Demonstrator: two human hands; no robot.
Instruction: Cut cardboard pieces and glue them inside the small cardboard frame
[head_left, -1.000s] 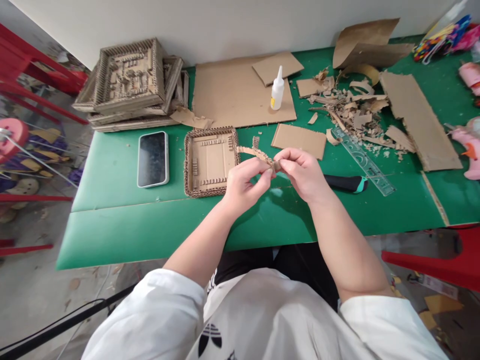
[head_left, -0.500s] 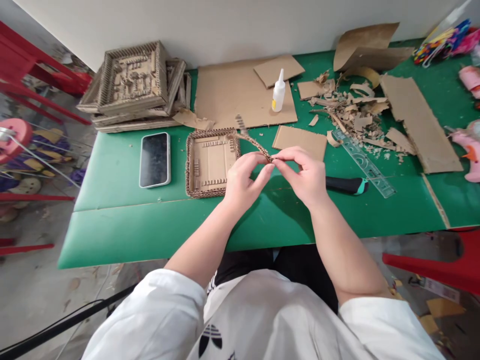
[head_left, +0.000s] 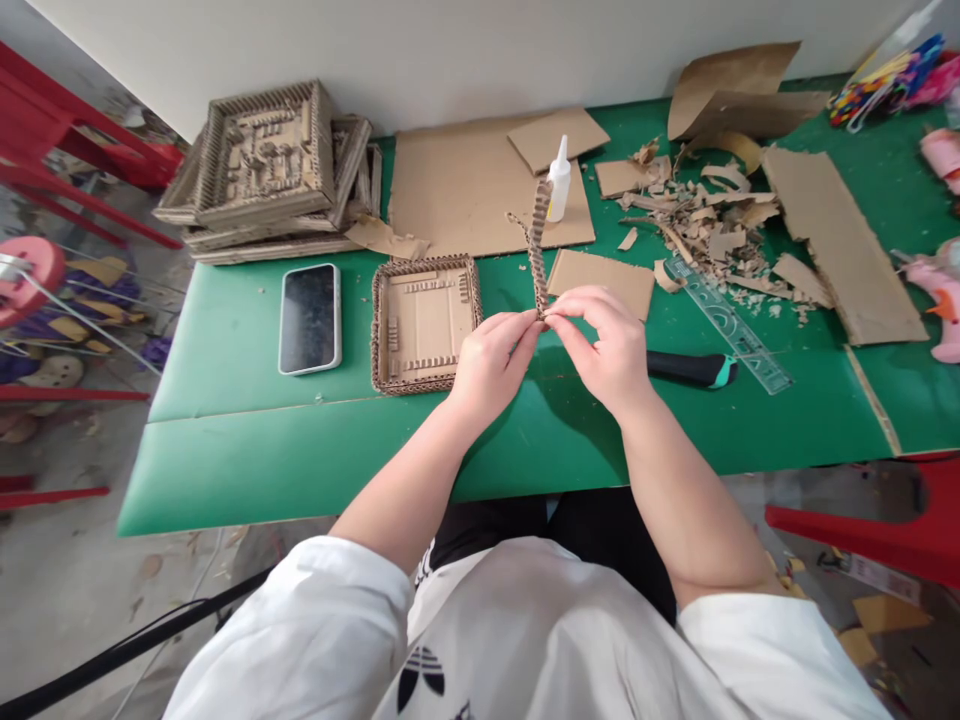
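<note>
At the centre of the frame, the left hand (head_left: 487, 362) and the right hand (head_left: 606, 350) meet over the worktop (head_left: 247, 465), fingertips nearly touching. The grip of each hand is pinched on the lower end of a corrugated cardboard strip (head_left: 537, 245). The strip rises from the fingertips toward the upper centre of the frame, ridged side showing, with a thin curled piece branching off to its left. Its upper end overlaps the view of a white glue bottle (head_left: 559, 192), which stands on a large flat cardboard sheet (head_left: 457, 190).

Just left of the left hand lies a shallow cardboard tray (head_left: 426, 325) with corrugated walls and short ridged strips on its floor. A smartphone (head_left: 309, 320) lies left of that, and a stack of cardboard trays (head_left: 262, 160) sits in the upper left.

Beyond the right hand is a small cardboard piece (head_left: 607, 280); to its right are a black-and-teal handle (head_left: 691, 369) and a clear ruler (head_left: 735, 330). A heap of cardboard scraps (head_left: 724, 220) covers the upper right, beside a long cardboard offcut (head_left: 840, 245).
</note>
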